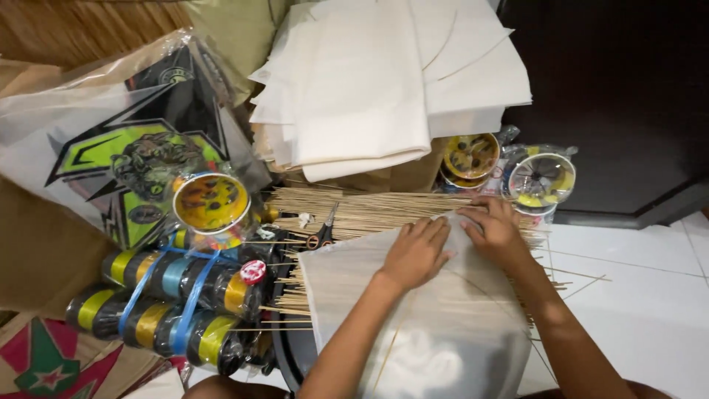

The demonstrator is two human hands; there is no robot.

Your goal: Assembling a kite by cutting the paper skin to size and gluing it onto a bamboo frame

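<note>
A sheet of thin white paper (443, 325) with slim bamboo sticks under it lies in front of me, over a bed of many thin bamboo sticks (354, 210). My left hand (415, 253) presses flat on the sheet near its top corner. My right hand (496, 230) rests just beside it at the sheet's upper edge, fingers bent onto the paper fold. Neither hand lifts anything.
Small scissors (323, 235) lie on the sticks at left. A stack of white paper sheets (384, 81) sits behind. Bundled string spools (177, 295), a single yellow spool (211, 203), printed kites in plastic (118, 162), and more spools (540, 179) surround; white tile floor (635, 295) at right.
</note>
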